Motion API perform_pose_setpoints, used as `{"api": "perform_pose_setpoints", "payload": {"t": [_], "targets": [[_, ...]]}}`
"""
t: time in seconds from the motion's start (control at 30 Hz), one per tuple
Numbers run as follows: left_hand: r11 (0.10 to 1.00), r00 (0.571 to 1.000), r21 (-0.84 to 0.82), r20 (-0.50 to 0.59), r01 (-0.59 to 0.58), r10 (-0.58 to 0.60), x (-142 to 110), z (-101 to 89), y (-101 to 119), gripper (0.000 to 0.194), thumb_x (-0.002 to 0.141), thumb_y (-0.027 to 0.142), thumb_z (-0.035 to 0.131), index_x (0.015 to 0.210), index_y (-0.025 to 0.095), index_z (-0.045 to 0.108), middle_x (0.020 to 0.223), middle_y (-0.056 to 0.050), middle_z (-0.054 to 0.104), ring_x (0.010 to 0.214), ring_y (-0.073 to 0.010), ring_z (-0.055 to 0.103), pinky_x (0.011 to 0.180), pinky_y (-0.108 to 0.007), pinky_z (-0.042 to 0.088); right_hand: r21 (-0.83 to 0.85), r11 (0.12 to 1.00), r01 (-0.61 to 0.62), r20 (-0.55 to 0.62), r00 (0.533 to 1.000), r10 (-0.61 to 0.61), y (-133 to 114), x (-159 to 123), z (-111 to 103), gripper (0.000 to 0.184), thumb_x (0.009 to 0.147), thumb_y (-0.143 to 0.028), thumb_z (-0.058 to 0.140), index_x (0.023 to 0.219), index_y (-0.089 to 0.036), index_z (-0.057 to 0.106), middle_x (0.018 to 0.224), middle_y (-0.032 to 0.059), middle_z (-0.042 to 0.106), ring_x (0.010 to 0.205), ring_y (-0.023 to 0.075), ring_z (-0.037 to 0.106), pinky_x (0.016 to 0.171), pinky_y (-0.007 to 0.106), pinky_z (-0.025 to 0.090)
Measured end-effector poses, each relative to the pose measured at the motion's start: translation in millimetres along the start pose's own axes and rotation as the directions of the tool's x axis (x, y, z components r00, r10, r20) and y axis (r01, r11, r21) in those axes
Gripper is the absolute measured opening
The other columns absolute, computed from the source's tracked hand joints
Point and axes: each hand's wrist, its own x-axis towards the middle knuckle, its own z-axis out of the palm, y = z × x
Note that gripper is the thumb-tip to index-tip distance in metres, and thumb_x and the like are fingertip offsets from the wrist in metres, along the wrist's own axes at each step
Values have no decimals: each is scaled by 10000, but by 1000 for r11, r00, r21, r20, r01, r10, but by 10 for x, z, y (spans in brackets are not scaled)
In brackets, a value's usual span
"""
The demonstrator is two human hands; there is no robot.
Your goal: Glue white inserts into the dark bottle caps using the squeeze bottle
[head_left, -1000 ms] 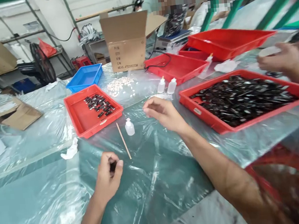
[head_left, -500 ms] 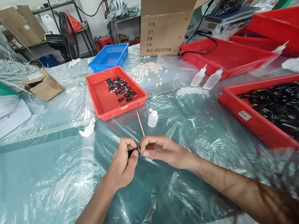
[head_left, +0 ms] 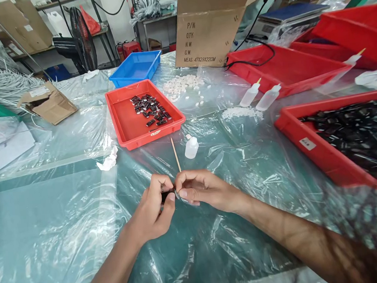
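My left hand (head_left: 156, 206) is closed, thumb and fingers pinching a small black piece (head_left: 164, 196), mostly hidden by the fingers. Against it, fingertips almost touching, my right hand (head_left: 206, 190) is closed on a small pale, roundish piece (head_left: 177, 194) at the black piece's end. A thin wooden stick (head_left: 175, 155) runs away from behind the right fingers; its near end is hidden. Just beyond the right hand stands a small white plastic bottle (head_left: 191, 148). Farther off, a red tray (head_left: 120, 121) holds several small black pieces (head_left: 151, 109) with pale ends.
Plastic sheeting covers the table (head_left: 66, 214). A big red bin (head_left: 289, 128) of black pieces is at right. Beyond are white pellets (head_left: 182, 85), two dropper bottles (head_left: 249, 94), a blue tray (head_left: 117, 80) and a cardboard box (head_left: 205, 34). Crumpled tissue (head_left: 108, 159) lies left.
The view has shifted slightly, so the table items sit a little higher. Both hands stay together; the pale piece between the right fingertips now shows more clearly.
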Motion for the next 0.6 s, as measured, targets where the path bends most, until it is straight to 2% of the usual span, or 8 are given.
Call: {"api": "perform_pose_setpoints", "payload": {"t": [0.13,0.27,0.37,0.5,0.6], "targets": [[1000,1000,10,1,-19,19,-1,17,-4,91,961,222,430,934,273,360,734,82,397,504,-64,296,510,-202,299,64,997,-30,7,1000,30,42,4,9,408,915,-530,850,901,-171,657,723,-49,555,587,68,479,532,225,370],[998,998,36,-23,-56,57,-2,30,-20,110,951,207,444,938,276,359,712,85,384,510,-74,324,504,-199,306,223,970,-98,25,995,95,96,21,33,427,856,-505,911,888,-176,639,707,-43,587,629,91,552,539,219,458],[994,995,66,-31,-90,92,-7,37,-27,143,929,201,475,969,283,365,705,81,413,520,-90,394,522,-210,343,297,945,-138,48,990,129,143,34,43,446,832,-479,938,913,-185,613,717,-51,610,615,91,590,533,217,503],[992,994,65,-12,-112,113,-51,57,-55,173,923,182,468,999,304,372,717,55,539,574,-138,574,597,-262,443,311,943,-116,29,993,112,189,49,61,495,790,-465,972,962,-198,592,832,-51,652,631,87,644,569,235,571],[1000,1000,1,-28,-15,15,-107,64,-106,151,903,239,488,987,316,389,752,39,578,579,-160,609,602,-293,475,294,950,-102,43,995,94,180,63,82,540,756,-510,985,942,-203,582,820,-52,653,628,88,640,566,231,561]]}}
